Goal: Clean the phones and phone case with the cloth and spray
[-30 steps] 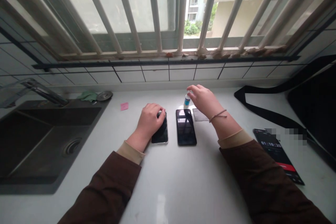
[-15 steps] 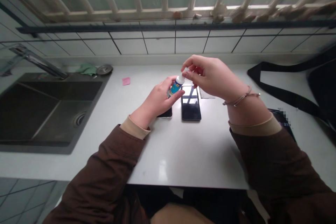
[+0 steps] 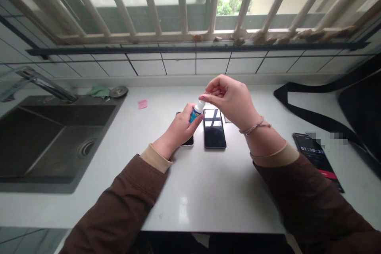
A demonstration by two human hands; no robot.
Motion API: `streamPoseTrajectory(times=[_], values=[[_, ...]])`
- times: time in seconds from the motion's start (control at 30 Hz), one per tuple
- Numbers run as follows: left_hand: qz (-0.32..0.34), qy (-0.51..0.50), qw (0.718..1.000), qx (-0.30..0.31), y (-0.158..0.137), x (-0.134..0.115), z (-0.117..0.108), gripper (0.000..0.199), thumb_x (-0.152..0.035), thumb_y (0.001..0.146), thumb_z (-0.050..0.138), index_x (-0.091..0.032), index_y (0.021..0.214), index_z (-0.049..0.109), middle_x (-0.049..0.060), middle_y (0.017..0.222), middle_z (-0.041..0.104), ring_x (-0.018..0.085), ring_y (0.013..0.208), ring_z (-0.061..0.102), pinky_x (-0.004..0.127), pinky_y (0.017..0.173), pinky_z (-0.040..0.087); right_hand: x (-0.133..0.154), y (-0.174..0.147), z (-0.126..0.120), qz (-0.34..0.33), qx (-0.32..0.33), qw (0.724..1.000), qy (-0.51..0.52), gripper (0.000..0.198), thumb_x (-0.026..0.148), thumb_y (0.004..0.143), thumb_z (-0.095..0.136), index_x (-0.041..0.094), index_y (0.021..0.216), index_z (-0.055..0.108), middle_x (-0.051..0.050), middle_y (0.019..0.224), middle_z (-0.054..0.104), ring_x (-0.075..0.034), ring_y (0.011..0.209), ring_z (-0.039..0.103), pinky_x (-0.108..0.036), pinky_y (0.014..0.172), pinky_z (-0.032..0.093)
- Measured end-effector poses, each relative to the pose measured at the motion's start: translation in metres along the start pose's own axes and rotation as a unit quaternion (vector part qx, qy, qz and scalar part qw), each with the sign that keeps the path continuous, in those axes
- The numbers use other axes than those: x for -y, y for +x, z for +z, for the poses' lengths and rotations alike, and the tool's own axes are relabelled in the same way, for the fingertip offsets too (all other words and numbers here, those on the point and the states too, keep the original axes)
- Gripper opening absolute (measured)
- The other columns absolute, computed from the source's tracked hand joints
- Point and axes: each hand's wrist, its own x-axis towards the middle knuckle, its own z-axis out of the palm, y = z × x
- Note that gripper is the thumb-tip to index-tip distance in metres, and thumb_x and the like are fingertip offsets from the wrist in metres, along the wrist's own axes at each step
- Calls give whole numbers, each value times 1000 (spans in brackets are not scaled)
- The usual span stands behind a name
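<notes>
My left hand (image 3: 181, 129) is wrapped around a small white bottle (image 3: 196, 113) with a blue label, held tilted with its top toward the right. At the bottle's top, my right hand (image 3: 228, 97) has thumb and fingers pinched together on what looks like its cap; the fingers partly hide it. Below the hands, a dark phone (image 3: 214, 135) lies face up on the counter, reflecting the window. A second phone (image 3: 188, 141) lies just left of it, mostly covered by my left hand.
A sink (image 3: 68, 135) with a faucet (image 3: 47, 85) is on the left. Beside it are a green cloth (image 3: 99, 91), a drain strainer (image 3: 118, 91) and a pink paper (image 3: 142, 104). Right of my arm lie a phone showing a timer (image 3: 315, 158) and a black strap (image 3: 312, 115).
The view has tilted up, so the counter sits lower in the picture. Both hands and the bottle have shifted slightly left of the dark phone. The timer phone has come into fuller view.
</notes>
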Motion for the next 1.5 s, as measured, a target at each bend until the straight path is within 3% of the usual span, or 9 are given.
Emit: streamPoseTrajectory(times=[0.13,0.43,0.7,0.9,1.13,1.23,1.33,1.4,1.5], values=[[6,12,1000,-2,0,3,0,33,-48,108,48,-23,130,49,6,103,71,23,85,68,34,76,50,-4,-7,16,27,-5,1000,6,27,45,85,88,24,85,72,0,77,76,-19,71,71,-36,70,59],[9,34,999,-36,-2,6,3,37,-47,108,48,-22,136,44,16,119,73,31,98,76,38,79,55,-10,-16,40,47,-26,981,186,39,59,83,86,24,91,69,-6,101,80,-23,91,77,-41,85,65],[6,7,999,-52,-3,7,5,35,-45,108,50,-22,133,44,16,118,73,28,99,76,37,79,55,-6,-20,43,38,-12,985,167,35,55,88,83,25,102,72,-5,98,78,-22,90,75,-42,89,65],[-28,-19,997,-65,1,-5,-5,29,-47,110,46,-22,124,48,11,109,73,25,92,73,35,76,53,-9,-14,37,13,44,990,136,41,45,93,79,30,130,70,-4,113,75,-20,99,74,-35,84,64],[23,-8,999,-26,7,2,-12,36,-36,110,45,-21,142,48,16,140,65,27,129,63,42,107,50,-10,-10,28,19,45,990,135,47,41,98,71,31,142,57,-5,116,77,-21,104,75,-37,91,63],[-13,28,999,-45,7,15,-10,31,-37,107,53,-22,134,54,14,130,70,29,121,67,44,103,53,-7,-6,19,-13,44,996,72,44,36,99,70,30,141,57,-6,127,76,-21,108,74,-36,89,63],[-59,26,995,-72,11,26,-10,26,-36,104,60,-25,127,56,11,126,73,28,116,71,44,99,55,-14,2,1,-42,38,994,-91,35,32,100,68,26,134,64,-8,130,74,-23,105,74,-37,86,61],[-83,2,993,-84,18,30,-11,22,-32,102,63,-26,122,55,10,126,75,28,117,72,43,98,56,-26,7,-14,-25,45,975,-215,24,30,101,64,23,123,70,-10,123,76,-26,103,73,-40,90,58],[-99,-8,992,-82,35,33,-9,19,-29,100,66,-27,114,54,8,123,77,27,121,73,42,100,56,-50,12,-35,73,112,924,-358,26,31,101,64,19,123,72,-13,122,77,-29,109,72,-41,94,54]])
